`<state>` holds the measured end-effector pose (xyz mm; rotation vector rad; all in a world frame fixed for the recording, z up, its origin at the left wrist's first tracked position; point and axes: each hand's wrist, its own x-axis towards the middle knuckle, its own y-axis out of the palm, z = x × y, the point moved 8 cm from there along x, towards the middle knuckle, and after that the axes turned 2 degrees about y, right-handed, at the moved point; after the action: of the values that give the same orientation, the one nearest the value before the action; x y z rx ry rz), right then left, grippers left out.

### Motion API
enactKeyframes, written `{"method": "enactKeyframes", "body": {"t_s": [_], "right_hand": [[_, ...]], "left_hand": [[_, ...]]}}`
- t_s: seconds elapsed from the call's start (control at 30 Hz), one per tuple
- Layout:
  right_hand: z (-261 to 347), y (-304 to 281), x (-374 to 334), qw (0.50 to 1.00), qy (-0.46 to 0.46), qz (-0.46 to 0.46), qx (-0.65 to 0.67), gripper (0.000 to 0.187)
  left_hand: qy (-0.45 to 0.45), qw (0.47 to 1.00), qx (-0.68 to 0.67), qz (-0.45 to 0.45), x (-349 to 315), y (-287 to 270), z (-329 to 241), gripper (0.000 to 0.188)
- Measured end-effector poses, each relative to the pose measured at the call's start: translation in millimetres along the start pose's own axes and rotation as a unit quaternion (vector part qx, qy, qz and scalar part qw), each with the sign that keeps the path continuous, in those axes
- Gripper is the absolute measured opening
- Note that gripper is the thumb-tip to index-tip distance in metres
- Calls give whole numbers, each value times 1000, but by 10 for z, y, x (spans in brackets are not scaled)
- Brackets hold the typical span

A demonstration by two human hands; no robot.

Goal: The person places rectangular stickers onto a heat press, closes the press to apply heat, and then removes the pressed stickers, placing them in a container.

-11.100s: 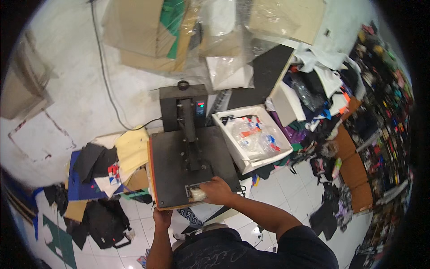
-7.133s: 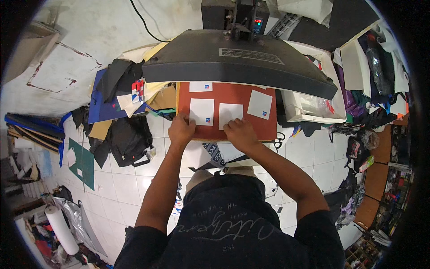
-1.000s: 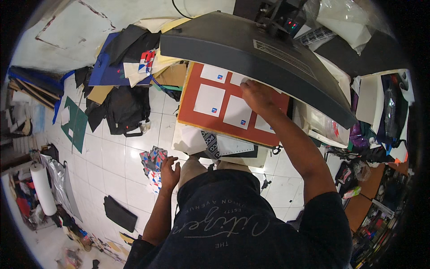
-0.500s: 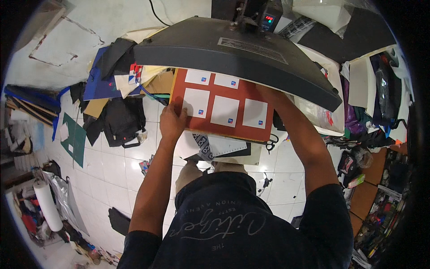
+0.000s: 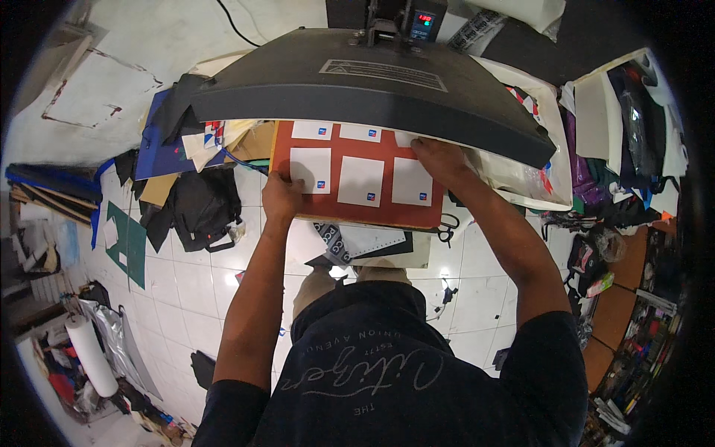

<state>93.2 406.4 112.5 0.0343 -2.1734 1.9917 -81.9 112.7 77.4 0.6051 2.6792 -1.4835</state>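
White wall [image 5: 171,45] — reddish-brown marks [image 5: 113,110] at left (a rough, broken outline). Floor [image 5: 182,290]: white, square-tiled, glossy, light reflections [image 5: 448,262] in patches. Crowded shelving [image 5: 646,328] — far right, dim, beside upright brown panels [image 5: 611,316].

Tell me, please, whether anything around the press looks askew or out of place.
On the red pad, the middle white card in the nearest row sits slightly rotated, unlike the straighter left card. Dark scraps also lie loose on the white floor.
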Motion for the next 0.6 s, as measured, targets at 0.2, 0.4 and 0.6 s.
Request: {"method": "enactKeyframes", "body": {"t_s": [0.2, 0.4, 0.6], "right_hand": [[191, -146, -83, 997, 41, 12, 57, 12], [1087, -220, -293, 965, 144, 70, 209, 29], [1322, -210, -314, 975, 180, -26, 127, 35]], "left_hand": [[10, 1000, 25, 16, 44, -64, -30, 27], [95, 994, 52, 34, 162, -163, 126, 24], [133, 990, 35, 28, 185, -209, 23, 25]]}}
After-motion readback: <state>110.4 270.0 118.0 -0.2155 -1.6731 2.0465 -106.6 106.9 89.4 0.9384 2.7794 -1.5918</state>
